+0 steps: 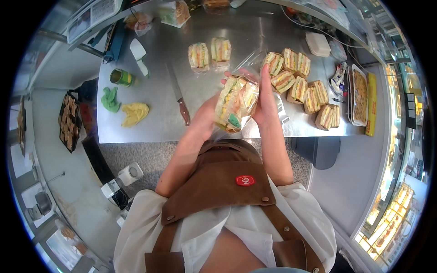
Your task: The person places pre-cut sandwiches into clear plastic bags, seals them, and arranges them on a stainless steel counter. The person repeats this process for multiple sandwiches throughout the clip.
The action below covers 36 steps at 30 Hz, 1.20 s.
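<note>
A layered sandwich in a clear plastic wrap [238,99] is raised above the front of the steel table [143,131], between both hands. My left hand [206,117] supports it from the left, its fingers partly hidden behind the sandwich. On the right side, my right hand [266,97] rests against the wrap with its thumb pointing up. A green sticker [234,120] shows near the sandwich's lower end, and loose film stands up past its far end. Beyond my hands two wrapped sandwich halves [198,57] stand side by side.
Several cut sandwiches [296,89] are grouped at right, beside a tray of topped bread [359,97] and a yellow box [371,104]. A serrated knife [183,111] lies left of my hands. Further left are a yellow cloth [135,115], a green cloth [110,99] and a can [121,77].
</note>
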{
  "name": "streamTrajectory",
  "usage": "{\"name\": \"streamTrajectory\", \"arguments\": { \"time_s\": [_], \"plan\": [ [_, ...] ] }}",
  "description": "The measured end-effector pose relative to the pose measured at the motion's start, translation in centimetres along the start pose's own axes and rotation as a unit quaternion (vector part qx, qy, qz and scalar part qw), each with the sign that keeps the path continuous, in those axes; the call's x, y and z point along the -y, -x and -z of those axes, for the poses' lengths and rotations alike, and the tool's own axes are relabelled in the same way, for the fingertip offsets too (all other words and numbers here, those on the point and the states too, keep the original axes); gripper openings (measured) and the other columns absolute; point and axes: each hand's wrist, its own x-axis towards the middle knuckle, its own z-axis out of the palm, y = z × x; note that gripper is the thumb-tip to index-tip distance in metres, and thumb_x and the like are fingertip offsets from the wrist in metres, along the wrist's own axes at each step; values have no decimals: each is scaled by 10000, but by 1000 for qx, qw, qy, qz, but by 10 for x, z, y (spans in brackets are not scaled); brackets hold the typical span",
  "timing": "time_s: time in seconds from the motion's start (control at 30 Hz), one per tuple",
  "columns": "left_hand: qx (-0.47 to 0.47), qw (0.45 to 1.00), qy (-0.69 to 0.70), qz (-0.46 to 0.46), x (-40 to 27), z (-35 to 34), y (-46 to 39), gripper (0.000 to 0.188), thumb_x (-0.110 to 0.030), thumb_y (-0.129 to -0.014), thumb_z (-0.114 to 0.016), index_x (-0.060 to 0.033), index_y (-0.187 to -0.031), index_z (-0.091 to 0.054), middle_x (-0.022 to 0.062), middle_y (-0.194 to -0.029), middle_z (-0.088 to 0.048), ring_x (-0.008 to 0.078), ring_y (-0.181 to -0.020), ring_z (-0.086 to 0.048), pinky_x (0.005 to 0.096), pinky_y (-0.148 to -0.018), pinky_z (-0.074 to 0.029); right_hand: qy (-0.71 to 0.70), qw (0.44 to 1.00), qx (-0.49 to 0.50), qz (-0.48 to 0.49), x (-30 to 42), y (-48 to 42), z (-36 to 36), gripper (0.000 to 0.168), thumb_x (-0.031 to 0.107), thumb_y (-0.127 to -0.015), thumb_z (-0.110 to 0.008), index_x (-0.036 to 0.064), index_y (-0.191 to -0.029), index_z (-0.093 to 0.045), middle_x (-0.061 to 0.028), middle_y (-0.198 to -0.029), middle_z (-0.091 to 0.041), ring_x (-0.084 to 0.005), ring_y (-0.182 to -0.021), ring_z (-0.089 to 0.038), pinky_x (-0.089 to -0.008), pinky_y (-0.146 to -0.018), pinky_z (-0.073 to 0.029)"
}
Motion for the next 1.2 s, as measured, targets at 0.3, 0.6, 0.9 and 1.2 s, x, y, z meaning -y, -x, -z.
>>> {"name": "streamTrajectory", "arguments": {
  "time_s": [0.3,0.6,0.9,1.2],
  "plan": [
    [-15,999,27,35,18,10,-12,391,-274,-994,-408,26,-1221,-514,91,-1133,-611,130,-1021,-588,288,-878,-470,-78,996,21,-25,-2,-1,9,489,387,-891,-556,-16,-1165,-518,-229,-1121,-590,-335,-1034,-582,-450,-831,-528],
    [-71,997,-21,-2,27,6,-10,386,-322,-972,-439,13,-1017,-625,64,-922,-646,116,-842,-567,260,-793,-426,-85,996,19,-11,0,1,23,378,210,-925,-456,-44,-1198,-515,-216,-1147,-575,-332,-1102,-533,-421,-937,-453],
    [-26,993,-114,-12,14,9,6,331,-291,-975,-461,-9,-901,-618,1,-765,-590,75,-744,-535,232,-727,-430,-153,987,44,20,7,16,16,309,164,-949,-424,-52,-1141,-530,-203,-1101,-586,-314,-1009,-574,-413,-895,-481],
    [-15,959,-255,-119,21,16,13,225,-194,-975,-482,-8,-853,-510,29,-795,-593,99,-744,-567,245,-734,-468,-225,974,20,25,17,18,11,348,185,-945,-414,-80,-1148,-514,-217,-1094,-566,-327,-1022,-537,-421,-937,-447]
  ]
}}
